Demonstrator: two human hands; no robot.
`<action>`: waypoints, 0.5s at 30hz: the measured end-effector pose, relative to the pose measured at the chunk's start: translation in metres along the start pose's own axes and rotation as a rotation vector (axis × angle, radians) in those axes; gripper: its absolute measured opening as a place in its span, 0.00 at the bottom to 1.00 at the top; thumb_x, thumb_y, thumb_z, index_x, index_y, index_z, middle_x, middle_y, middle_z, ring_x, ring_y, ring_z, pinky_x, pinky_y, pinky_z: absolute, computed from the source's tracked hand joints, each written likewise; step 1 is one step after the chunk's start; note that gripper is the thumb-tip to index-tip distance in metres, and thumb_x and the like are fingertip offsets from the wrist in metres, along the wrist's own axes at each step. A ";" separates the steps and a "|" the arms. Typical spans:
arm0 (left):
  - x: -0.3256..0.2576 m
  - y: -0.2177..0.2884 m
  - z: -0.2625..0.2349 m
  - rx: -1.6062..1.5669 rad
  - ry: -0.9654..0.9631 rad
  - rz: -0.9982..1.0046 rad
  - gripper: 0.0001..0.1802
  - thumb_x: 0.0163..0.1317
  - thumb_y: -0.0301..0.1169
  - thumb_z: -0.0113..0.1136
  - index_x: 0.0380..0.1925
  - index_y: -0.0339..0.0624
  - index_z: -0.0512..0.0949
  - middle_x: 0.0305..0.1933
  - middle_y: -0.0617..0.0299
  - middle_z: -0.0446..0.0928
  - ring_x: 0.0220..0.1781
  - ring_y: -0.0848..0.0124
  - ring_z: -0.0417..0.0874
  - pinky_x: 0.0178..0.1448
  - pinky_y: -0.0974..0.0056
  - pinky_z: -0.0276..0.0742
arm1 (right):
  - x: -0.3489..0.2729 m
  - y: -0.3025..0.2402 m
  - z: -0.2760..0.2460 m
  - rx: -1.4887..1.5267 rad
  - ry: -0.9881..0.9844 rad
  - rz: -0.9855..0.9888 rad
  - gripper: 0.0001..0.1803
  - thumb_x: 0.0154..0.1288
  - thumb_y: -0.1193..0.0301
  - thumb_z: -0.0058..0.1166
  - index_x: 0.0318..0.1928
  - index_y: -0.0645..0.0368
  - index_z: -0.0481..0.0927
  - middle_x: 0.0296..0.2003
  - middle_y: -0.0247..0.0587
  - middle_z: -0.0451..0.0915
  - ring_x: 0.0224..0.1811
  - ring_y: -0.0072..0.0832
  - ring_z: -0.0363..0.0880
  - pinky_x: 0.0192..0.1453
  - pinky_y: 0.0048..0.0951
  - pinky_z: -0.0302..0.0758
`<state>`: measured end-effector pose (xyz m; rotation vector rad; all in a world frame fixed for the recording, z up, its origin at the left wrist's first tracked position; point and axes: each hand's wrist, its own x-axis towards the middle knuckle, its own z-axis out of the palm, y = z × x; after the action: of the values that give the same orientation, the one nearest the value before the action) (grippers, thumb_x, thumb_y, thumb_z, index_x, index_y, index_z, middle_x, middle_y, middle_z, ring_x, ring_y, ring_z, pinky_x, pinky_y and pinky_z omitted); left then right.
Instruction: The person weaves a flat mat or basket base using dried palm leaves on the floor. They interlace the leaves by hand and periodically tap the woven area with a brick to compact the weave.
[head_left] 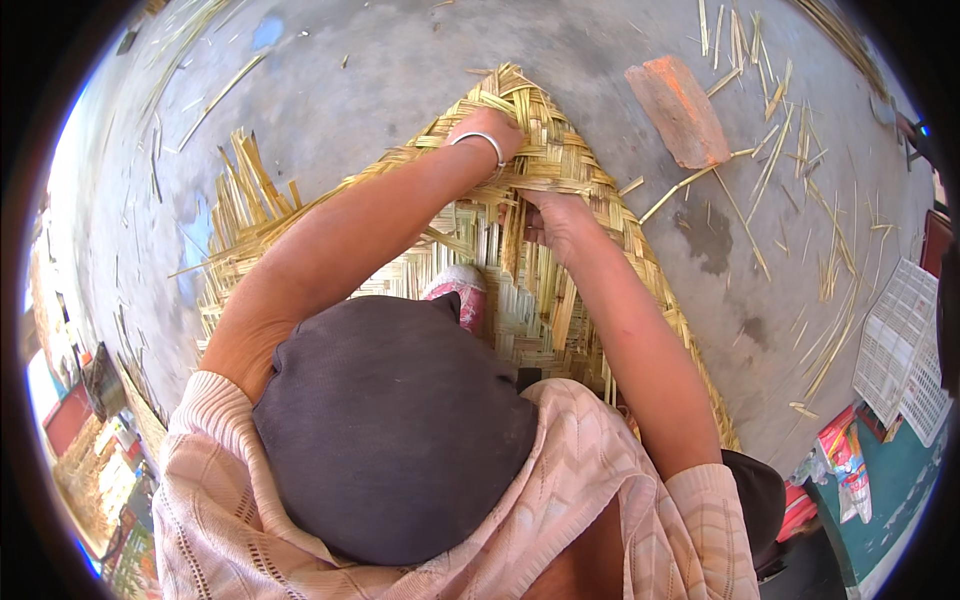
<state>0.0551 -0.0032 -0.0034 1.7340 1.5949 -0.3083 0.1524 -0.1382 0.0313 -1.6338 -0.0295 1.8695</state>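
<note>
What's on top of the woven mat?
On the woven mat: left hand near its pointed corner, pink-and-white footwear nearer the body. Right hand is by a strip, partly covered. Dark cloth and forearms hide other parts; can't tell what's there.

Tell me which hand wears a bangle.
The left hand, nearer the pointed tip of the woven straw piece: a silvery bangle circles its wrist, while the right hand shows none.
</note>
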 end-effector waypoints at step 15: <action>0.032 -0.004 0.026 -0.107 0.053 -0.121 0.18 0.50 0.41 0.67 0.31 0.36 0.86 0.33 0.56 0.87 0.33 0.68 0.85 0.41 0.61 0.80 | 0.015 0.006 0.000 -0.087 0.002 -0.023 0.13 0.70 0.69 0.56 0.54 0.52 0.79 0.44 0.37 0.86 0.41 0.32 0.86 0.42 0.39 0.83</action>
<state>0.0652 0.0038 -0.0425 1.5805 1.7272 -0.2327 0.1492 -0.1352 0.0154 -1.6868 -0.1299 1.8721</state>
